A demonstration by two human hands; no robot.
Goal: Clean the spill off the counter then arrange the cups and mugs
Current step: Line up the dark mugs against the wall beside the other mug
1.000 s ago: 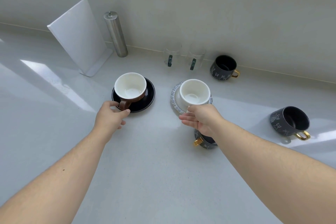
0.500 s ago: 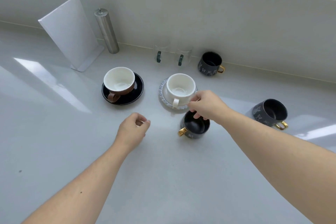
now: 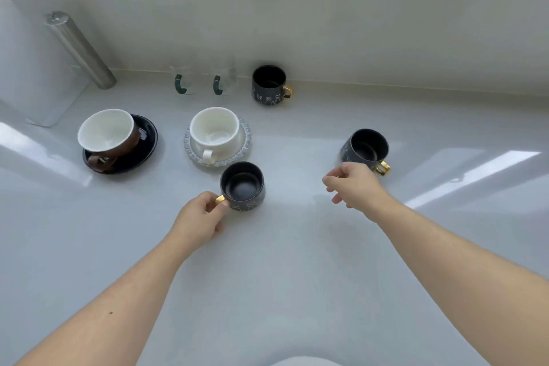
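Three dark mugs with gold handles stand on the white counter (image 3: 282, 276). My left hand (image 3: 200, 218) pinches the gold handle of the near dark mug (image 3: 243, 186). My right hand (image 3: 352, 186) hovers with loosely curled fingers just in front of the right dark mug (image 3: 367, 148), holding nothing. The third dark mug (image 3: 269, 85) stands at the back wall beside two clear glass mugs (image 3: 205, 80) with green handles. A brown cup (image 3: 108, 135) rests on a black saucer (image 3: 147, 140). A white cup (image 3: 215, 132) sits on a patterned saucer (image 3: 243, 148).
A steel cylinder (image 3: 80, 49) leans near the back wall at the left. A white stand (image 3: 32, 77) is beside it at the left edge. The counter meets a pale backsplash (image 3: 326, 24) behind the mugs.
My left hand moved right and took the near dark mug's handle. My right hand left that mug and moved right toward the right dark mug. The camera moved closer.
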